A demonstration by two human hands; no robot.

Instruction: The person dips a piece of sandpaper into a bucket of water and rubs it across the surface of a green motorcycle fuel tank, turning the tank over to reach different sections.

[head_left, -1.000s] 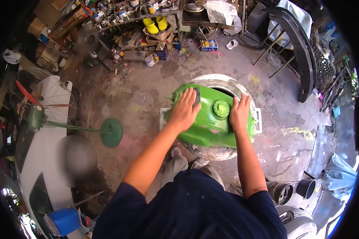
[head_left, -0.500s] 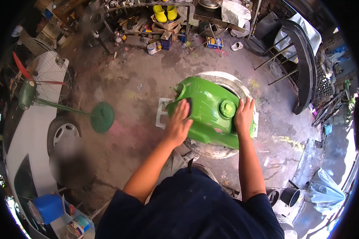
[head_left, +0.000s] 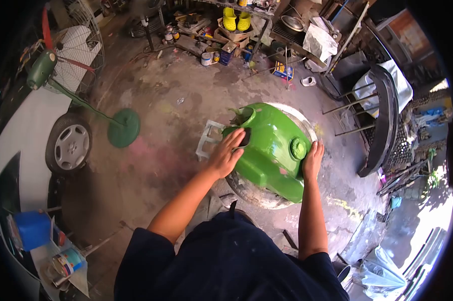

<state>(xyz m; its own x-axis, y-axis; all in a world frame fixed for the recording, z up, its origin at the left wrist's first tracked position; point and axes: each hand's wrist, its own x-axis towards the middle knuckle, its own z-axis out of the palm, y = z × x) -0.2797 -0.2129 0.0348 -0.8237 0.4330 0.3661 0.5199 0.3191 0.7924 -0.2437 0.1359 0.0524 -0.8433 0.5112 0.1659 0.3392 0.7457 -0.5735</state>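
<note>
Green tank (head_left: pixel 270 150) under left hand (head_left: pixel 228 153), right hand (head_left: pixel 313 159)

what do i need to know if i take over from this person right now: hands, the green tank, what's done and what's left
Left hand: open and flat, fingers pressing a small dark pad onto the upper left face of the green tank.
Right hand: open, laid on the tank's right edge beside the round green cap.
The tank lies tilted on an old tyre on the concrete floor.
Done: most of the shell looks even green; how much has been rubbed cannot be told.
Left: pale pinkish spots near the lower edge, probably not worked yet.
</note>
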